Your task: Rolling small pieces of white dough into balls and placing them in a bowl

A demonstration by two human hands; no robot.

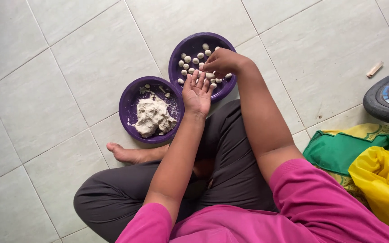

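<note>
The pale tiled floor (59,54) fills most of the frame, and the person sits cross-legged on it in dark trousers and a pink top, one bare foot (124,154) showing at centre left. At the right edge lie a green and yellow cloth bundle (345,150), a yellow bag (383,180) and part of a dark tyre (386,101), with a small wooden stick (375,69) above them. Two purple bowls sit side by side at upper centre. The nearer bowl (129,101) holds a lump of pale dough (153,117), still a good mound. The farther bowl (183,47) holds about a score of small dough balls (187,59). The left hand (197,92) lies open, palm up and fingers spread, at the near rim of the farther bowl. The right hand (219,60) is curled over that bowl, fingertips drawn together as if pinching a small piece, though what it grips is hidden. Judging by the bowls, many balls are rolled, yet much of the dough remains to be shaped
</note>
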